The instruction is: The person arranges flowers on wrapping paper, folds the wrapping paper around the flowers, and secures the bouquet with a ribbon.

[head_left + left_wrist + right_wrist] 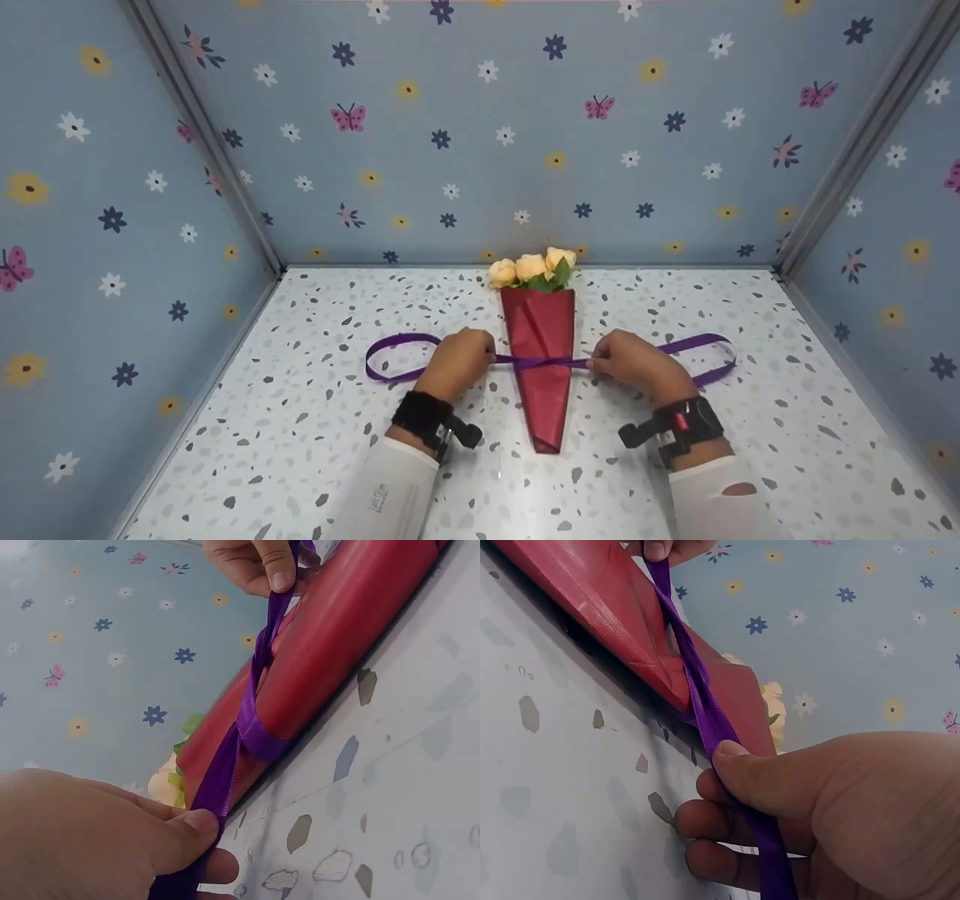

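Observation:
A bouquet in a red wrapper (541,322) lies on the speckled table, its pale orange roses (531,267) toward the back wall. Around its middle runs a purple ribbon (544,362), crossed over itself on the front and stretched taut to both sides. My left hand (459,361) pinches one end between thumb and fingers, left of the wrapper. On the other side my right hand (637,361) pinches the opposite end. Beyond each hand the ribbon's loose length curves in a loop on the table. Both wrist views show the thumb (201,823) pressing the ribbon against the fingers.
The white table (322,450) with grey specks extends around the bouquet. Blue walls (525,180) with flowers and butterflies stand at the back and both sides, joined by metal corner strips (847,150). The rose heads lie close to the back wall.

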The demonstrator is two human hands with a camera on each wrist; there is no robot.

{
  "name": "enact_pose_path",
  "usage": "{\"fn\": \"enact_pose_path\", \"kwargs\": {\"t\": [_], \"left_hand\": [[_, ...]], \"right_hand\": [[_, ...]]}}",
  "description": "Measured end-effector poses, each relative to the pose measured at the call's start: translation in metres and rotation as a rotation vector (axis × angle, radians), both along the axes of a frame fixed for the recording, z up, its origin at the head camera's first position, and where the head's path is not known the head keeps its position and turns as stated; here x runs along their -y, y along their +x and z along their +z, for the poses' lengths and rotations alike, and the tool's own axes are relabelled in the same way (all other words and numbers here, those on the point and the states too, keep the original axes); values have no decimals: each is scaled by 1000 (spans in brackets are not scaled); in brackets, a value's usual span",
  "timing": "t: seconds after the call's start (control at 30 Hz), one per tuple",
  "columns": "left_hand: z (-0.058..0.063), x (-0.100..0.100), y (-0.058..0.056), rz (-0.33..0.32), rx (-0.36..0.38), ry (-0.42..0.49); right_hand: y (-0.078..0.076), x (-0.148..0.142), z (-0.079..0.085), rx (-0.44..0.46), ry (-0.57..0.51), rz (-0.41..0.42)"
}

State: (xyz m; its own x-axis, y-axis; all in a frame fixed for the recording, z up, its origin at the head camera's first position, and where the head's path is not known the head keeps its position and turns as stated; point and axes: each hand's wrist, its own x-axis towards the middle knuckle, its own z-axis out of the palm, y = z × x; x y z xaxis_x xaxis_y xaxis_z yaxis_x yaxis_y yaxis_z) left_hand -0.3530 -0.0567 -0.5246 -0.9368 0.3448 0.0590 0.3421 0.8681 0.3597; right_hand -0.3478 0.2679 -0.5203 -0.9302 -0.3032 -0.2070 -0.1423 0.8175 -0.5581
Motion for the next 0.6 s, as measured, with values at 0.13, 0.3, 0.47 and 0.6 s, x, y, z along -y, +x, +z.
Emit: {"fn": "enact_pose_path", "kwargs": {"t": [0.13, 0.3, 0.47, 0.6], "left_hand": [[0, 4, 1, 28, 101, 44], [-1, 4, 1, 47, 141, 74], [-3, 6, 0, 55, 164, 94], [-5, 10, -1, 50, 171, 116]], "right_hand": [[0, -4, -1, 9, -6, 11], [2, -8, -1, 12, 3, 15], [1, -10, -2, 21, 17, 16], [1, -11, -3, 29, 17, 10]]}}
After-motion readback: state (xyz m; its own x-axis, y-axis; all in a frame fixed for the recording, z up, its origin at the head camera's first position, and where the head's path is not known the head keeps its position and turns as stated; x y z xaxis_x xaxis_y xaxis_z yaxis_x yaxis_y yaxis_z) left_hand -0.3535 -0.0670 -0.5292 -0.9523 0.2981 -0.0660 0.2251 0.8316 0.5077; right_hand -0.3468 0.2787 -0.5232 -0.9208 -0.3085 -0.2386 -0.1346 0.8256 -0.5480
